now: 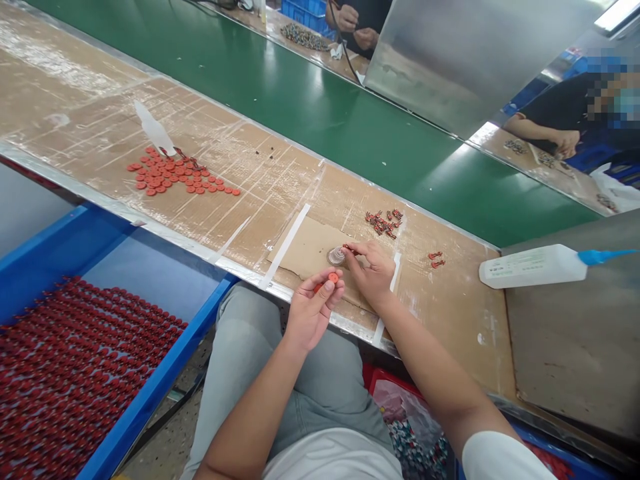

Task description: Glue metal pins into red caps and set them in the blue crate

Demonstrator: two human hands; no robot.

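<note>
Pinched between the thumb and fingers of my left hand (pixel 313 310) is a small round red disc (pixel 333 277), held above the bench's near edge. My right hand (pixel 373 270) is closed on a small dark red part (pixel 351 248), whose exact kind I cannot make out. Its tip is at a small round clear dish (pixel 337 256) on a taped cardboard sheet (pixel 320 240); whether it touches the dish is unclear. Just beyond my right hand lies a pile of small red-and-dark parts (pixel 384 223). Two similar parts (pixel 437 260) lie farther right.
Many red discs (pixel 170 175) lie at left beside a white bottle (pixel 154 130). A blue-nozzled bottle (pixel 535 265) lies at right. Rows of red parts fill a blue tray (pixel 200 310). Past the bench runs a green belt (pixel 300 100); co-workers' hands (pixel 357 27) are opposite.
</note>
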